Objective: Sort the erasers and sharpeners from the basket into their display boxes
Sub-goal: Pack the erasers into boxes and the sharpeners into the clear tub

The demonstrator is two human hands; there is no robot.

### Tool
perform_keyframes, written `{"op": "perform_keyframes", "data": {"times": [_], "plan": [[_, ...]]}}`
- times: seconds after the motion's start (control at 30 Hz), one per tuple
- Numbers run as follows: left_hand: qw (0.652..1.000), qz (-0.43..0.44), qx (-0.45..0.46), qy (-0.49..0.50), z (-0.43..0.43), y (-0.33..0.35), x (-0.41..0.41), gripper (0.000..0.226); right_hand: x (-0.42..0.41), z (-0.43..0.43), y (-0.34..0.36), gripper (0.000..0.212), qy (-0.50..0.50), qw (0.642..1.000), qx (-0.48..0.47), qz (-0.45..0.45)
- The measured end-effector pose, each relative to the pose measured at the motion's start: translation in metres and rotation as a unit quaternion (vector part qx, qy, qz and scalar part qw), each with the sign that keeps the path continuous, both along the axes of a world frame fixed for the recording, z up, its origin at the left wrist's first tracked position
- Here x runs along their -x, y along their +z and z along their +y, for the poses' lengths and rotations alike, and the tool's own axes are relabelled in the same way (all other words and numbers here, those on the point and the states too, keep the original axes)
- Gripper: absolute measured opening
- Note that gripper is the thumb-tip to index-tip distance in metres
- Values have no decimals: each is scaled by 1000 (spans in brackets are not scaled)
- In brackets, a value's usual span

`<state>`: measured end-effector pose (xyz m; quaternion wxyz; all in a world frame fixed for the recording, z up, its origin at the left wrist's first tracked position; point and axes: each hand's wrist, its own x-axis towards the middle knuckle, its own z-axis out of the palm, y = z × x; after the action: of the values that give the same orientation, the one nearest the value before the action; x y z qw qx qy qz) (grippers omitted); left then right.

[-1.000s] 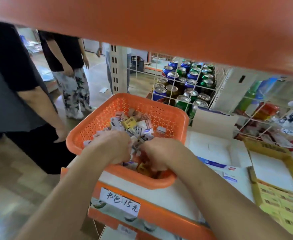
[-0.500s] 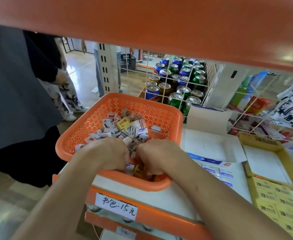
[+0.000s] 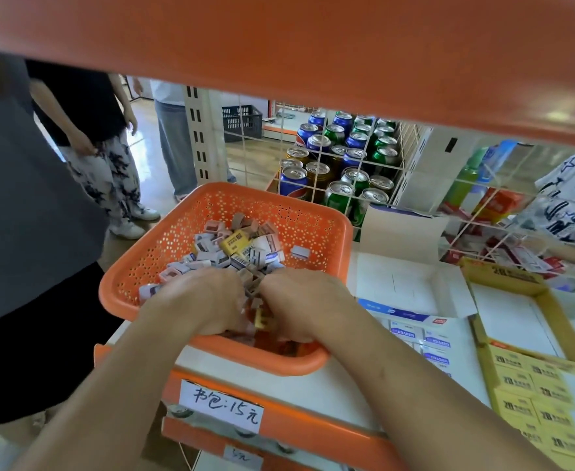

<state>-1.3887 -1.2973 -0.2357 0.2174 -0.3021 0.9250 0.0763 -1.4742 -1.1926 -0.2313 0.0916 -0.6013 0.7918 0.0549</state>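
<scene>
An orange perforated basket [image 3: 143, 253] sits on the white shelf and holds a pile of small erasers and sharpeners [image 3: 238, 249]. Both my hands are sunk into the near part of that pile, side by side. My left hand [image 3: 204, 300] has its fingers curled down among the pieces and grips some. My right hand [image 3: 299, 300] is curled the same way, with a yellow piece showing at its fingertips. To the right lies an open white display box [image 3: 411, 294] with blue-white erasers, and beyond it a yellow display box [image 3: 517, 283] with yellow erasers.
An orange shelf board [image 3: 313, 45] hangs low overhead. Behind the basket a wire grid [image 3: 340, 158] fences off drink cans. People [image 3: 24, 198] stand close at the left. A handwritten price label [image 3: 225, 406] is on the shelf's front edge.
My hands have stayed buried in the near end of the pile, kneading slightly. The view shifted, and the person in grey at the left now fills more of that side.
</scene>
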Motion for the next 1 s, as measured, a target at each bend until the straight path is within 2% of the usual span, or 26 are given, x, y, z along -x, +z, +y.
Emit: {"op": "perform_keyframes", "data": {"times": [0.07,0.13,0.27,0.37,0.5,0.63,0.7,0.87,1.0], "plan": [[999,48,2,8,-9,-5,-6,25,1,1,2,27,-13,999,36,-21],[993,103,-35,34,-12,-8,-10,31,2,2,3,19,-30,995,77,-46],[981,178,-52,55,-9,-6,-12,37,1,5,6,24,-80,984,135,-81],[983,167,-51,63,-9,-7,-11,26,0,6,5,25,-97,982,149,-65],[992,112,-16,62,-10,3,1,8,-2,6,2,16,-89,988,118,-36],[983,168,36,59,-32,6,24,60,-4,5,1,13,-81,991,108,-11],[984,162,66,40,-43,0,33,66,-3,4,1,16,-82,991,107,-13],[978,179,105,17,-62,-22,45,51,0,0,-2,17,-99,979,167,-59],[978,184,100,5,-58,-24,47,23,7,3,0,18,-136,935,300,-131]]}}
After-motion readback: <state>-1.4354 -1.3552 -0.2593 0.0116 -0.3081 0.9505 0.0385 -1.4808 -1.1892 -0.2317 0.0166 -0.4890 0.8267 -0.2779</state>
